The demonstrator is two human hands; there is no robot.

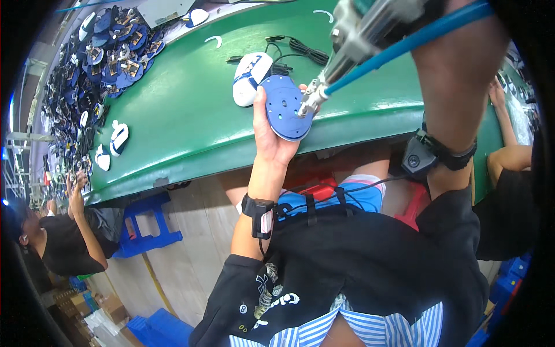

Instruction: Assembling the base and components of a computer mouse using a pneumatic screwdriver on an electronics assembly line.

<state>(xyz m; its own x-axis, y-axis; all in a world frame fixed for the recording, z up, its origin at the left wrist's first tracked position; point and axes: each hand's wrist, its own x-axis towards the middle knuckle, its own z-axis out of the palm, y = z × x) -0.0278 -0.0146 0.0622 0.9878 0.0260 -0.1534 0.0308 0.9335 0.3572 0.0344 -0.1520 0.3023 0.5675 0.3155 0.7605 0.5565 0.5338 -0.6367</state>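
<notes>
The person's left hand is holding one blue oval plate, the bottom part of a computer mouse, up over the near edge of the green belt. The fingers are wrapping around its left edge, clamped on it. The right hand is mostly hiding at the top of the picture, so I cannot tell how it is gripping, but one power screwdriver is coming down from there. One blue hose is running along it. The screwdriver's tip is touching the blue plate.

Just beside the plate, one white and blue mouse is lying on the belt with one black cable behind it. Farther left, two more white mice are lying near each other. A big pile of blue parts is sitting at the far left; there are too many to count. One other person is sitting at the left, and another arm is showing at the right.
</notes>
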